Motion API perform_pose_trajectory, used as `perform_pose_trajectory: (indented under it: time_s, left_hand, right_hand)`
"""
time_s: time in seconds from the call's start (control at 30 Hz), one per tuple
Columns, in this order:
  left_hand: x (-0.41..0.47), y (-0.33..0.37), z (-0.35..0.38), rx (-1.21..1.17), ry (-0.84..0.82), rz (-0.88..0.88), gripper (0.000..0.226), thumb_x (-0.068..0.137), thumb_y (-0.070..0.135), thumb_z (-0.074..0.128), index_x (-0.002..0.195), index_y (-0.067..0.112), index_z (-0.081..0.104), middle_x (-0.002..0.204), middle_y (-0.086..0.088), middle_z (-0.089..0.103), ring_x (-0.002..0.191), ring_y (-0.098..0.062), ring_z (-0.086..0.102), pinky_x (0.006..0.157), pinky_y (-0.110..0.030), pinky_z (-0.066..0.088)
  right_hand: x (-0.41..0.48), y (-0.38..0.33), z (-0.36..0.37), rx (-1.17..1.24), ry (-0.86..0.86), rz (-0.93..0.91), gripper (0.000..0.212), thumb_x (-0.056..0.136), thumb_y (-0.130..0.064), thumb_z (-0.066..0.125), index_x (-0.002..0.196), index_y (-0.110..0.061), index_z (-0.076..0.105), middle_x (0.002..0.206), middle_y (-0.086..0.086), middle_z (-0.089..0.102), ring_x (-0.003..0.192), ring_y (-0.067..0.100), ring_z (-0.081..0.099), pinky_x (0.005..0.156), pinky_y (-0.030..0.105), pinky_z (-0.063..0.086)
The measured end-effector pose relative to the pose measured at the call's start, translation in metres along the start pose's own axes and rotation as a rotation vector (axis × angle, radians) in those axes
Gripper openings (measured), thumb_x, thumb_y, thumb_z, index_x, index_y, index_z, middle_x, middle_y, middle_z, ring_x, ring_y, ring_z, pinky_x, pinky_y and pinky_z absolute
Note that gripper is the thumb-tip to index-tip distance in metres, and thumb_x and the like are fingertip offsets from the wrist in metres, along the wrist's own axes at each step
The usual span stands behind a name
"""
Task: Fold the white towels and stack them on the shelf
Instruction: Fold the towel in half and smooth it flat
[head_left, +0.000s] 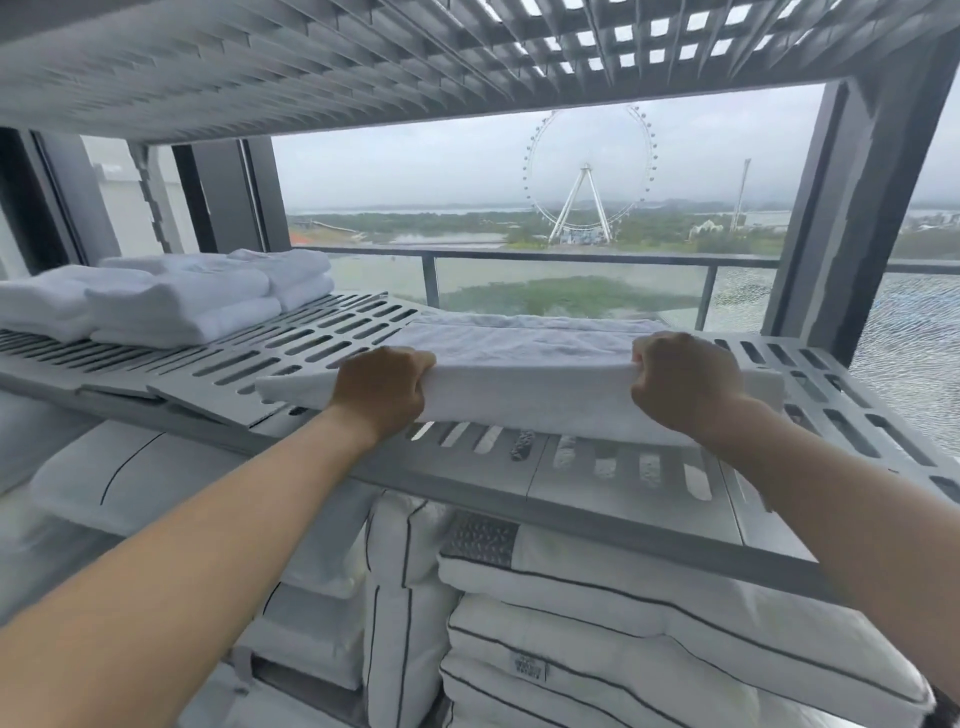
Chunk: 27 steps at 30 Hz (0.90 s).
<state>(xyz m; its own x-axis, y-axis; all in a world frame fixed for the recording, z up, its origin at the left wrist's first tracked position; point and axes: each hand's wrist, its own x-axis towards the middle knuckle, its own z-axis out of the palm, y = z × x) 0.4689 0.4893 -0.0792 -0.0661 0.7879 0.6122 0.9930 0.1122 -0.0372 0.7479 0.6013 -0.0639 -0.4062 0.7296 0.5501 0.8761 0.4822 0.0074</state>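
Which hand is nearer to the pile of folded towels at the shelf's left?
Left. The left hand is just right of the pile; the right hand is farther right. Both grip one towel.

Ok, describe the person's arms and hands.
Both forearms are bare: no sleeves in view. The left hand and right hand wear no gloves, and no rings or watch show. A dark patch sits by the right arm at the lower right edge; unclear what.
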Motion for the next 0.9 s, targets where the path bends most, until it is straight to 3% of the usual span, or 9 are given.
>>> perform_pose_trajectory:
  time_s: [0.2,0.37,0.5,0.6,0.7,0.9]
  left_hand:
    - [0.051,-0.008,0.032,0.002,0.089,0.057,0.021,0.082,0.006,0.041,0.092,0.013,0.058,0.085,-0.011,0.064,0.079,-0.033,0.059,0.063,-0.032,0.035]
    - [0.105,-0.024,0.064,-0.028,0.031,0.073,0.018,0.084,0.012,0.038,0.08,0.014,0.056,0.083,-0.011,0.066,0.077,-0.033,0.06,0.063,-0.032,0.041]
    - [0.145,-0.031,0.093,-0.03,0.008,0.08,0.017,0.084,0.015,0.038,0.075,0.016,0.052,0.081,-0.013,0.066,0.077,-0.034,0.061,0.063,-0.033,0.042]
    - [0.166,-0.032,0.124,-0.054,-0.212,0.033,0.023,0.09,0.028,0.033,0.087,0.02,0.054,0.097,-0.009,0.066,0.085,-0.028,0.058,0.067,-0.032,0.037]
    - [0.169,-0.036,0.158,-0.187,-0.49,-0.007,0.022,0.092,0.04,0.032,0.093,0.024,0.047,0.105,-0.003,0.06,0.089,-0.02,0.051,0.072,-0.033,0.036]
    - [0.167,-0.041,0.16,-0.252,-0.517,0.005,0.024,0.093,0.045,0.032,0.087,0.025,0.044,0.088,0.001,0.056,0.083,-0.019,0.051,0.069,-0.033,0.036]
  right_hand:
    - [0.046,0.012,0.026,-0.06,-0.089,0.07,0.014,0.073,-0.009,0.042,0.077,-0.014,0.055,0.066,0.0,0.046,0.061,0.022,0.044,0.056,0.027,0.032]
    - [0.089,0.021,0.055,-0.09,-0.118,0.089,0.014,0.071,-0.009,0.042,0.076,-0.014,0.055,0.077,0.005,0.055,0.066,0.025,0.05,0.057,0.027,0.036]
    - [0.125,0.031,0.076,-0.047,-0.18,0.16,0.02,0.072,-0.01,0.04,0.08,-0.015,0.058,0.088,0.007,0.057,0.075,0.026,0.053,0.068,0.031,0.045]
    - [0.139,0.039,0.102,0.116,-0.277,0.22,0.024,0.078,-0.009,0.036,0.082,-0.015,0.059,0.095,0.009,0.06,0.084,0.025,0.051,0.066,0.03,0.041]
    - [0.139,0.044,0.131,0.243,-0.361,0.204,0.021,0.088,-0.024,0.033,0.087,-0.021,0.054,0.109,0.006,0.06,0.099,0.024,0.051,0.086,0.037,0.041]
    - [0.138,0.052,0.139,0.289,-0.363,0.204,0.024,0.089,-0.041,0.034,0.093,-0.026,0.053,0.112,0.003,0.059,0.1,0.021,0.049,0.083,0.035,0.039]
